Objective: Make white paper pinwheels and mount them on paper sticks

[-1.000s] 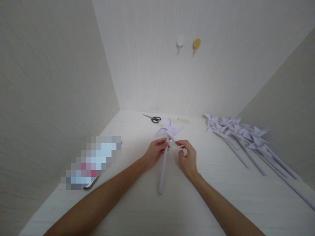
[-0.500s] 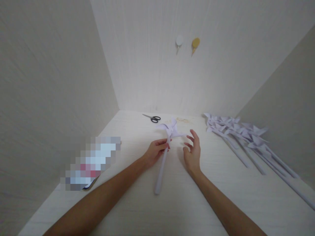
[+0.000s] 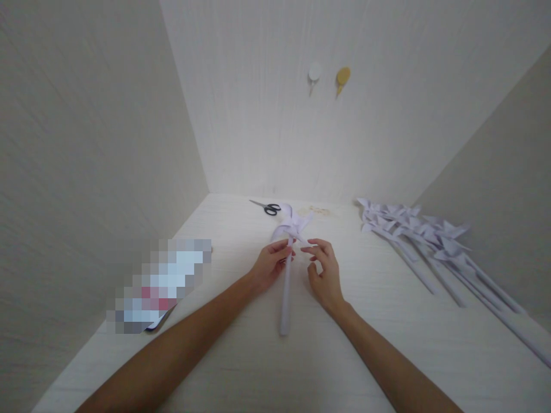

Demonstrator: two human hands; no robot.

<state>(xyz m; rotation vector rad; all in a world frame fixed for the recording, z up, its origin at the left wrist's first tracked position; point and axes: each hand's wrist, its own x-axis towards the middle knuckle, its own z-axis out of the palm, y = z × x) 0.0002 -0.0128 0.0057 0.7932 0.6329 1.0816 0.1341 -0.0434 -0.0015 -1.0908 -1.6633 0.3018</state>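
A white paper pinwheel (image 3: 294, 222) is in front of me, its curled blades at the top of a rolled paper stick (image 3: 286, 298). My left hand (image 3: 271, 265) grips the stick just below the blades, thumb and fingers closed round it. On the other side, my right hand (image 3: 324, 275) has its fingers apart and curved, with the fingertips close to the lower right blade; whether they touch it I cannot tell. Nothing is held in that hand.
Black-handled scissors (image 3: 270, 209) lie behind the pinwheel near the back wall. Several finished-looking paper pinwheels (image 3: 413, 226) are piled at the right. A blurred-out phone-like device (image 3: 166, 287) rests at the left. White (image 3: 314, 71) and yellow (image 3: 343, 76) hooks are on the wall.
The pinwheel's blades have turned and its head has shifted slightly left, while the stick's lower end swung right. My right hand has moved left, closer to the blades.
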